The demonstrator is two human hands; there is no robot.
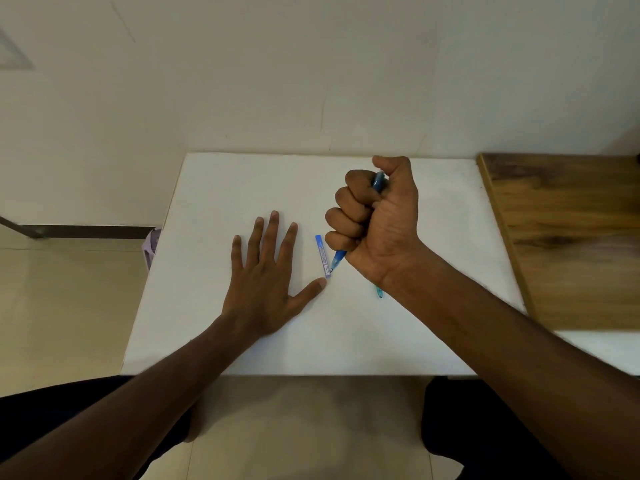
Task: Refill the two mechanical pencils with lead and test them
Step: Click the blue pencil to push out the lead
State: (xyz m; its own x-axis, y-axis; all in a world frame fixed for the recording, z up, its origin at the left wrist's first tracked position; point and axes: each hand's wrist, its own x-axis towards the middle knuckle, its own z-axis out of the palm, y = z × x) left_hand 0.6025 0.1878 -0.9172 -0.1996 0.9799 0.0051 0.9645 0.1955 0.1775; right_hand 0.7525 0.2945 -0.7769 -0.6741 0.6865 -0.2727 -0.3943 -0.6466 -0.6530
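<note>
Two pencils: one (377,181) clenched in the right hand (377,223), tip down; another (379,292) mostly hidden beneath the wrist. One lead case (322,255) lay mid-surface. Left hand (263,289) rested flat, fingers spread.

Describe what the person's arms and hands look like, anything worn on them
Both forearms are bare up to the frame edge, no sleeves visible. The left hand and right hand wear no gloves, rings, watch or bands that show. Fingers have short, unpainted nails.

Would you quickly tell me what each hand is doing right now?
Left hand: open, fingers straight, resting flat on the white table.
Right hand: closed in a fist around the blue mechanical pencil.
</note>
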